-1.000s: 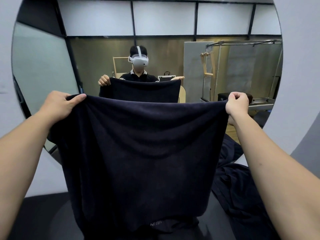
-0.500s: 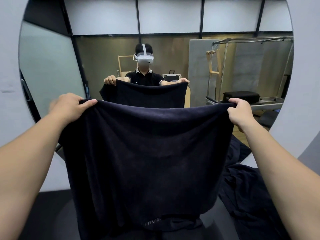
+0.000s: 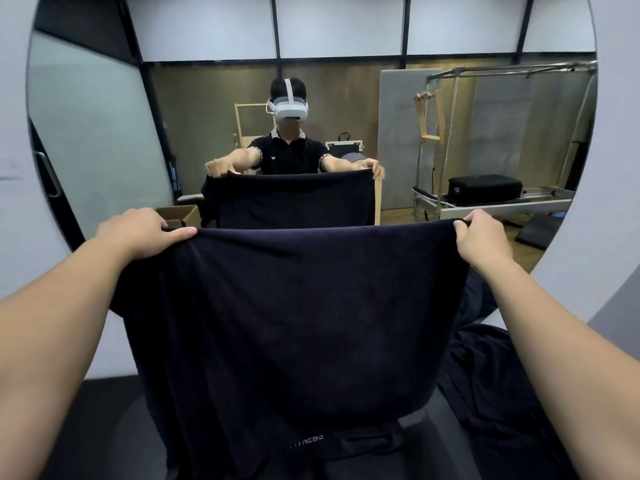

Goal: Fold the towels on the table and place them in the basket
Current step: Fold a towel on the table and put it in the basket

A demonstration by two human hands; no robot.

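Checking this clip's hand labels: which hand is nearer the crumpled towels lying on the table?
Right. The right hand holds the raised towel above the crumpled towels; the left hand holds the far corner.

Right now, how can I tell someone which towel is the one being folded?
Start at the big round mirror on the wall ahead. In front of it, the dark towel hangs spread out, with the left hand and right hand each pinching a top corner. Unlike the crumpled towels lying to its right, it is lifted and stretched flat.
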